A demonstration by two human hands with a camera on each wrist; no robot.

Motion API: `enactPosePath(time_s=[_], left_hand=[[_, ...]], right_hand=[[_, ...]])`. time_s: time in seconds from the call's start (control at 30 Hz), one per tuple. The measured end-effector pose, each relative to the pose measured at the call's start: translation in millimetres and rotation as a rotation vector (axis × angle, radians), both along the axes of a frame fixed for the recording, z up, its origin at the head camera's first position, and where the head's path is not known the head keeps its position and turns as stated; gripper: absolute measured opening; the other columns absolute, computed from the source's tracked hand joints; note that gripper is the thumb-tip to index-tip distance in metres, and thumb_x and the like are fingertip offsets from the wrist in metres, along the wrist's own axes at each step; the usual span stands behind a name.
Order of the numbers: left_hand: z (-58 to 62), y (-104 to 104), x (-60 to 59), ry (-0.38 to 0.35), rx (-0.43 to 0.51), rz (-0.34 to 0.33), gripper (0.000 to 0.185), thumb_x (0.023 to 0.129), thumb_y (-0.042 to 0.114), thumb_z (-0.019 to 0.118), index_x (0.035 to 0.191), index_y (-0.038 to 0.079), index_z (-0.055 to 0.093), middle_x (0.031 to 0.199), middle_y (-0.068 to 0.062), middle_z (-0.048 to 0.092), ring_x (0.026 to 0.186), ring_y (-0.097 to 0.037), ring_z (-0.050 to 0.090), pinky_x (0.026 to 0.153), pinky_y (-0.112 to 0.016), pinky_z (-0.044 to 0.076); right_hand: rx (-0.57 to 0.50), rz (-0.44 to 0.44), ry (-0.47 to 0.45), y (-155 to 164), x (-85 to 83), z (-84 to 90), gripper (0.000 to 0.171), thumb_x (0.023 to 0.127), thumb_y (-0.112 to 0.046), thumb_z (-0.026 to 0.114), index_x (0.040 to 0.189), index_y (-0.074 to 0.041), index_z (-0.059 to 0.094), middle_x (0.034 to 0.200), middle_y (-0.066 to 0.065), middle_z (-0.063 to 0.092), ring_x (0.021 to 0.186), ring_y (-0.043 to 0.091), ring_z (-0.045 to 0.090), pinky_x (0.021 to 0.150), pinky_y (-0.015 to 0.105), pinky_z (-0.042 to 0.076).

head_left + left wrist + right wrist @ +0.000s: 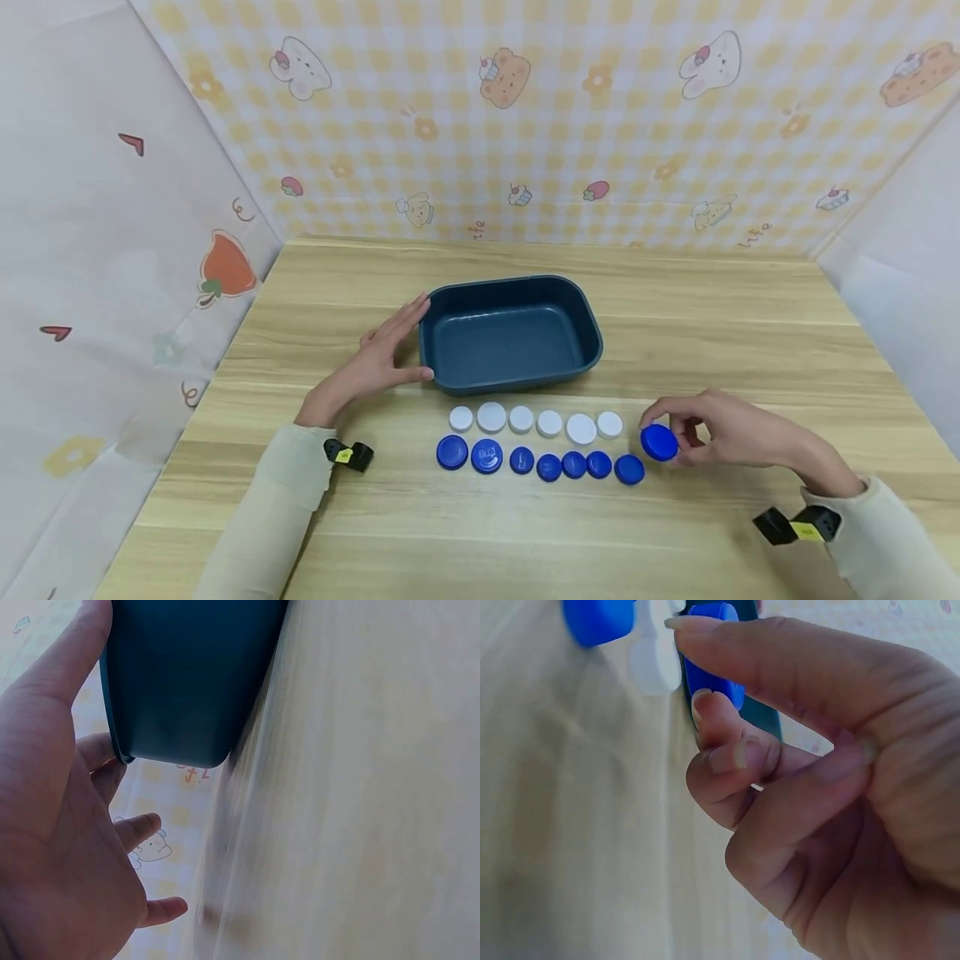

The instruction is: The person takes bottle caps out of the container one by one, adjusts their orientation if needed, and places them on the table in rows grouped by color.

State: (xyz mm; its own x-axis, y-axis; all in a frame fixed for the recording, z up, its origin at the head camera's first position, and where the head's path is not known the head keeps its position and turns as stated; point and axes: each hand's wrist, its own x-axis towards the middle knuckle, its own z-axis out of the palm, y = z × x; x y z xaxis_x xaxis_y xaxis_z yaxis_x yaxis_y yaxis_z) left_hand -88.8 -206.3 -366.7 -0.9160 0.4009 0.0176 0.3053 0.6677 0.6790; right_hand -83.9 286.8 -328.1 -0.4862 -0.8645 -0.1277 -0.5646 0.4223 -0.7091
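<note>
**capfan22:** Sleeves first, since they sit closest to the lens: two cream ones, each with a little black strap unit at the wrist. What's the right hand (738, 433) doing?

**deskwatcher:** Its grip is closed on a blue cap (659, 442), pinched between thumb and fingertips and tilted up on edge. You can see it in the wrist view too, with the cap (714, 656) sitting right at the fingertips (697, 626). It's just past the right end of the cap rows, a bit above the table (750, 333).

**capfan22:** And the rows?

**deskwatcher:** Six white caps (549, 423) in a line, and just in front of them, nearer the person, seven blue caps (549, 467) lying flat. Both rows run left to right, just on the person's side of a dark blue tray (592, 321). Nothing shows inside it.

**capfan22:** Left hand?

**deskwatcher:** The left hand (375, 362) is flat and relaxed, fingers straight, resting against the tray's left wall. The thumb touches near the front corner. In the left wrist shot the palm (52, 847) lies along the tray's side (187, 682). It isn't gripping anything, so that grip is wide and loose.

**capfan22:** Background?

**deskwatcher:** Checked yellow wallpaper with cartoon bunnies and cookies behind the table.
</note>
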Motion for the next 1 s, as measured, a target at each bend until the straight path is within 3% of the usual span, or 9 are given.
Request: enactPosePath(time_s=[0.33, 1.0], left_hand=[[0.3, -1, -0.7, 0.006, 0.006, -0.016, 0.097, 0.083, 0.045, 0.071, 0.155, 0.026, 0.008, 0.159, 0.009, 0.0, 0.145, -0.025, 0.003, 0.099, -0.067, 0.009], [-0.4, 0, -1.4, -0.001, 0.008, -0.001, 0.097, 0.083, 0.04, 0.073, 0.155, 0.026, 0.009, 0.159, 0.008, 0.001, 0.145, -0.026, 0.004, 0.1, -0.066, 0.009]], right_hand=[[-0.022, -0.03, -0.07, 13, 13.9, -26.0, 0.039, 0.084, -0.021, 0.074, 0.12, -0.021, 0.059, 0.077, -0.011, 0.055, 0.063, 0.001, 0.051, 0.053, 0.021, 0.044], [-0.05, -0.016, -0.076, 16, 19.6, -33.0, 0.04, 0.084, -0.017, 0.075, 0.12, -0.021, 0.058, 0.078, -0.011, 0.055, 0.062, 0.0, 0.051, 0.052, 0.021, 0.045]])
